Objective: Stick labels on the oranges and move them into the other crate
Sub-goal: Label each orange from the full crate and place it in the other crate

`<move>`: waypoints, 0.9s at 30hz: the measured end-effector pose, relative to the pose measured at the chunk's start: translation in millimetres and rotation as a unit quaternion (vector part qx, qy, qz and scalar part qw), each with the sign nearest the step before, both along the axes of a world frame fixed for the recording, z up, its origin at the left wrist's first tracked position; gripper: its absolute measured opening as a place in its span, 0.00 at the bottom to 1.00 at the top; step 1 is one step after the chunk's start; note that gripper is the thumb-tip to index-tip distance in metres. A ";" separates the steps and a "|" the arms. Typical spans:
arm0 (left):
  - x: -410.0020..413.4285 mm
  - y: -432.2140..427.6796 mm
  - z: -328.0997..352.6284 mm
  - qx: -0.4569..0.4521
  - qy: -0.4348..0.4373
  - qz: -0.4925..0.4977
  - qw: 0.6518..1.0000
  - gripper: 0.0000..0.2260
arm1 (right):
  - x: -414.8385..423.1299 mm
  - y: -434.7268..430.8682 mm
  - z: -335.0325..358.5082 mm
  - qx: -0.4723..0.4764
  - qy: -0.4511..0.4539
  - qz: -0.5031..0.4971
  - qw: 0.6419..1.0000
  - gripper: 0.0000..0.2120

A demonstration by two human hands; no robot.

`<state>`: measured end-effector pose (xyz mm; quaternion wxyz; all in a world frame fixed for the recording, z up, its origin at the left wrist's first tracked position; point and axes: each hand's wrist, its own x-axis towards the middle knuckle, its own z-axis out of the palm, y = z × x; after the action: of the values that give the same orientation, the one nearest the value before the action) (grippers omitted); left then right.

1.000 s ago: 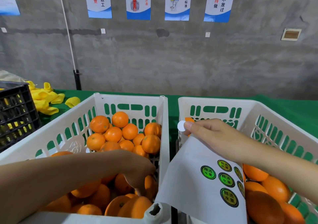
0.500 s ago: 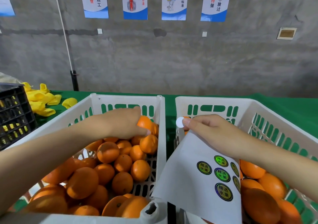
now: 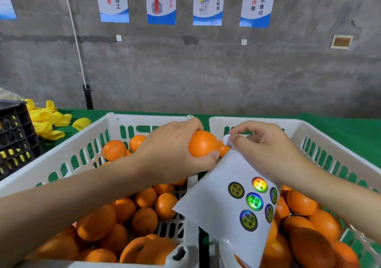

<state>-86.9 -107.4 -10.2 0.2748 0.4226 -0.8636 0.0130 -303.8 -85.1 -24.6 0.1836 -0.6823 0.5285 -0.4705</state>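
My left hand [image 3: 173, 152] grips one orange [image 3: 203, 143] above the gap between the two white crates. My right hand [image 3: 266, 150] pinches a round label [image 3: 226, 140] at its fingertip, close beside that orange, and also holds the white label sheet [image 3: 218, 201], which hangs down with several shiny round labels on it. The left crate [image 3: 68, 158] holds many oranges [image 3: 144, 218]. In the right crate [image 3: 321, 135] lie more oranges [image 3: 315, 226], partly hidden by the sheet.
A black crate [image 3: 16, 135] stands at the far left on the green table [image 3: 340, 127], with yellow foam nets [image 3: 49, 121] beside it. A grey wall with posters rises behind the table.
My left hand has lifted the orange out of the left crate and carried it right, up to the label on my right fingertip. My right hand stayed almost in place.
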 end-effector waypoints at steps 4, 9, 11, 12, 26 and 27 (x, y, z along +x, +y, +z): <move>1.7 -5.7 -1.6 0.011 0.004 0.002 1.000 0.23 | 2.6 4.5 5.7 -0.074 0.025 -0.001 0.997 0.04; 0.9 -6.4 -2.5 0.021 0.001 -0.012 1.000 0.23 | 4.4 13.0 15.2 -0.074 0.021 0.062 0.995 0.03; 0.9 -6.5 -3.4 0.025 0.015 -0.018 0.999 0.23 | 4.7 14.7 17.3 -0.072 0.008 0.084 0.994 0.03; 1.0 -6.0 -3.6 0.024 0.016 -0.017 0.999 0.23 | 4.9 15.0 18.5 -0.072 0.002 0.086 0.994 0.03; -0.6 -3.4 -0.7 -0.067 0.012 0.004 0.998 0.28 | 7.0 21.1 19.2 0.032 -0.071 0.182 0.980 0.14; -0.5 -3.8 -0.6 -0.070 0.010 0.008 0.997 0.28 | 7.9 21.8 19.0 0.036 -0.072 0.178 0.981 0.16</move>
<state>-87.3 -111.2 -10.9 0.3117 0.4091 -0.8546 0.0714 -295.9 -63.3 -5.6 0.3268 -0.7228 0.4007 -0.4585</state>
